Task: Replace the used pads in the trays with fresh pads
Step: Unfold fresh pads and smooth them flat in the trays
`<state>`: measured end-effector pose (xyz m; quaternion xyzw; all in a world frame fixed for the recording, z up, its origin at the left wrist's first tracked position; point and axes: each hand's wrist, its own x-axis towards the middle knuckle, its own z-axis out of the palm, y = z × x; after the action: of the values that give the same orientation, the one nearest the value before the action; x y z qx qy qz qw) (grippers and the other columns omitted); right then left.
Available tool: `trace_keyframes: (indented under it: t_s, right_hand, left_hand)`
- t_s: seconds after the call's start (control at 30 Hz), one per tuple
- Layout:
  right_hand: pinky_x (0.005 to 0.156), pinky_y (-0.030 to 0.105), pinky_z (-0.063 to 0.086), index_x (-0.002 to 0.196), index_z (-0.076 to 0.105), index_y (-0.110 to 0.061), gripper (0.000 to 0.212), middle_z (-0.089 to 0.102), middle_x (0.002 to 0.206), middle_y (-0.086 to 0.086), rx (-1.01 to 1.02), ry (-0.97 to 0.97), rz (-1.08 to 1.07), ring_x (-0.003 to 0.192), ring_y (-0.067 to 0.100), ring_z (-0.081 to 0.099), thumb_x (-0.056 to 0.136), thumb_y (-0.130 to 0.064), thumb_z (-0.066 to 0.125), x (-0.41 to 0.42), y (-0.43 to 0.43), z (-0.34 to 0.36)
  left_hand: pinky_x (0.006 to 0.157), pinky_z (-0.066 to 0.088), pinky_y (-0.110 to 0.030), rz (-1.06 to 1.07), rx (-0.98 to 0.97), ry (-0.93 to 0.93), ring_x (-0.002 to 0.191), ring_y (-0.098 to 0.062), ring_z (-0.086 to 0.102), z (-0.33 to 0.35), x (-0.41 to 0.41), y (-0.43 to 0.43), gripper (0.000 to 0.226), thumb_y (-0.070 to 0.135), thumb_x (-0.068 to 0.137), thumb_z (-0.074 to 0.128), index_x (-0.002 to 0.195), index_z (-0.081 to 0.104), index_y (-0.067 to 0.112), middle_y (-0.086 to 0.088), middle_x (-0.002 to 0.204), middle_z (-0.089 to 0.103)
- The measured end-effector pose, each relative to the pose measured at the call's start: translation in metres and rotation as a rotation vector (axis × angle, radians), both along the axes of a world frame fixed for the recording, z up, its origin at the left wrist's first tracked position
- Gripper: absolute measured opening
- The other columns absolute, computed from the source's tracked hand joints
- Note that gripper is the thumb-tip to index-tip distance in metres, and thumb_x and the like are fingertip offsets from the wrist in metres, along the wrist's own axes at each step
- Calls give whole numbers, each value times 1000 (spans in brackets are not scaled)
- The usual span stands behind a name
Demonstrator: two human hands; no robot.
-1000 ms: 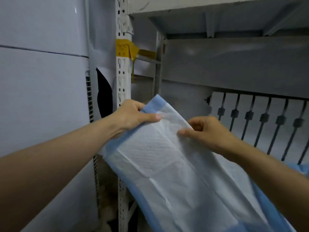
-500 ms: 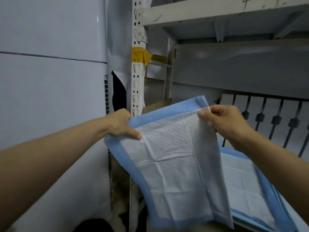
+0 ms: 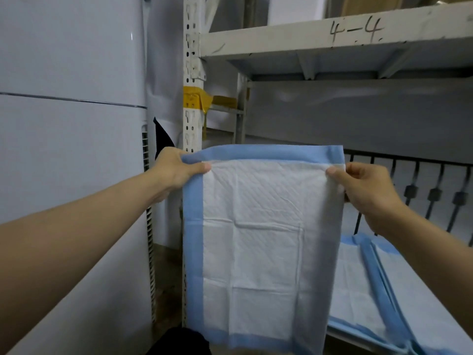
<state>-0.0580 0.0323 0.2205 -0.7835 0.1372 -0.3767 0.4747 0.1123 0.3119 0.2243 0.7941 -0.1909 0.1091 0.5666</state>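
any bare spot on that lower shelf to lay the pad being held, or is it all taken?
Mostly taken. Blue-edged pads already cover the visible shelf surface right of the held pad, up to the black bars. Both hands, left and right, pinch its top corners. Behind it is hidden.

Fresh pad: white quilted centre, blue border, hanging upright, unfolded. More pads lying flat lower right.

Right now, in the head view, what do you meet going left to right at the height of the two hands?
White appliance panel → left hand → fresh pad held up by its top corners → right hand → dark bars at the back of the shelf.
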Motion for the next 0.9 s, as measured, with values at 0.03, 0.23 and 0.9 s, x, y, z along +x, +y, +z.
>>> trace_keyframes:
  t_s: [0.03,0.23,0.9]
  right_hand:
    - [70,40,51,83,71,-6,25,69,88,18,5,-6,-8,73,25,55,91,-29,64,1,-3,0]
    - [54,23,37,78,71,-11,20,60,69,4,22,11,-23,60,16,44,89,-28,67,23,-18,-6]
    - [41,23,47,90,68,-1,22,63,72,16,243,165,-47,42,21,56,91,-23,66,169,-96,-52]
  left_hand:
    - [55,51,-19,21,2,-40,77,-16,65,2,3,-5,33,25,78,79,97,69,0,-7,91,69]
    - [69,56,-44,204,343,-249,73,-30,64,9,22,-28,26,42,87,67,82,65,16,-2,73,61]
    - [72,60,-42,95,-140,70,73,-25,72,-39,138,-131,22,19,103,40,81,40,24,-10,80,60]
